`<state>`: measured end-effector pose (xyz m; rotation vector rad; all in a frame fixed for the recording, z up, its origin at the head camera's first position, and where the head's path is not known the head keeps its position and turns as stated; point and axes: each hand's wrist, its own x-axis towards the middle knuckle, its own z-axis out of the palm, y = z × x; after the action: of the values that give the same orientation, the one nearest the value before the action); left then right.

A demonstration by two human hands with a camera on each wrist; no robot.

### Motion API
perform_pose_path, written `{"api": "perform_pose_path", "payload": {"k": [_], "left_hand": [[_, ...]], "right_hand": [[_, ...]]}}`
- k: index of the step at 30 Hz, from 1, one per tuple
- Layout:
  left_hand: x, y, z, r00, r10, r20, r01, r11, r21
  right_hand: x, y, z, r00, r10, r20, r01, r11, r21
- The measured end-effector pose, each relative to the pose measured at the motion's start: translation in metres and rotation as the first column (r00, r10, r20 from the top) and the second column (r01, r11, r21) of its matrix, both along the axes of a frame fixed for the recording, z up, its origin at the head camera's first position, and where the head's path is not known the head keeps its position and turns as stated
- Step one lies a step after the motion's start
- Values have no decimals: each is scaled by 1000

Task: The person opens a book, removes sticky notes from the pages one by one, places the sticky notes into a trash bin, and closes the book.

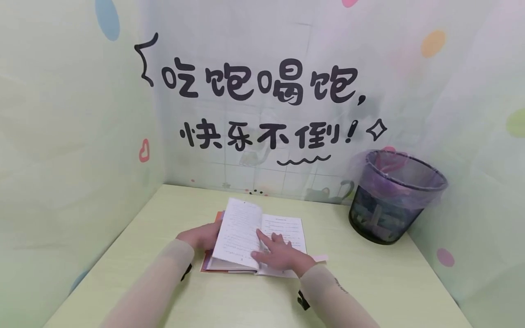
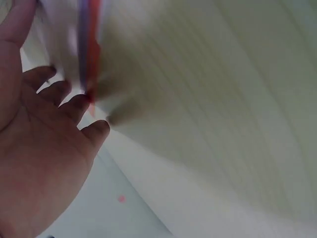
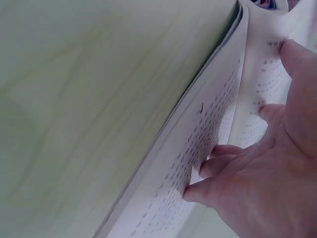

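An open book (image 1: 287, 223) with printed text lies on the table in the head view. Its left page (image 1: 239, 232) stands lifted at the outer side, over an orange and purple cover. My left hand (image 1: 201, 235) is at the book's left side, its fingers partly hidden behind that page. Seen from the left wrist, the loosely extended fingers touch the orange-edged cover (image 2: 93, 49). Across the right side and the middle fold my right hand (image 1: 283, 255) lies with spread fingers. The right wrist view has its fingertips touching the printed pages (image 3: 173, 183).
A dark bin (image 1: 383, 212) with a purple plastic liner stands at the table's back right. A pink slip (image 1: 321, 258) shows beside the book's right edge. Light printed walls (image 1: 254, 177) enclose the pale wooden table (image 1: 229, 300) at the back and sides.
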<state>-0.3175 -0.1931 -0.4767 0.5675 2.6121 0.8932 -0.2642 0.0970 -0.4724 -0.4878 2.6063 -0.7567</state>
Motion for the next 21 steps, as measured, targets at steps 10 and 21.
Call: {"api": "perform_pose_path", "payload": {"k": [10,21], "left_hand": [[-15,-18,11,983,98,-152,-109,992,-68],[0,52,27,995,-96,-42,95,995,-21]], "right_hand": [[7,-22,10,995,-89,-44,94,989,116],[6,-27,7,994,-57,-94,72,983,168]]}}
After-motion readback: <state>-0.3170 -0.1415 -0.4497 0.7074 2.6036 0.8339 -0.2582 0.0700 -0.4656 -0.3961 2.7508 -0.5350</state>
